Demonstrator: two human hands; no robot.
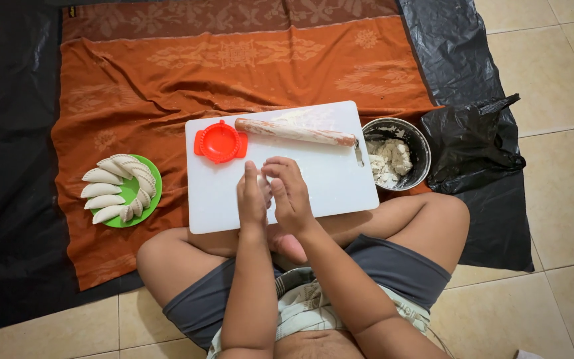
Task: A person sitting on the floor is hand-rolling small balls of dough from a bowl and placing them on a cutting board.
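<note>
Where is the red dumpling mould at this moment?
In the head view, the red dumpling mould lies on the upper left corner of the white cutting board, beside the rolling pin's left end.

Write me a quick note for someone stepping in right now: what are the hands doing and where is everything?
Left hand and right hand press a small piece of dough between them above the white board.
On the board: red dumpling press, closed, and floured rolling pin.
More dough sits in the metal bowl, right of the board.
Done: folded dumplings on the green plate, left.
Left: the dough piece in hand is not yet flattened or filled.
</note>
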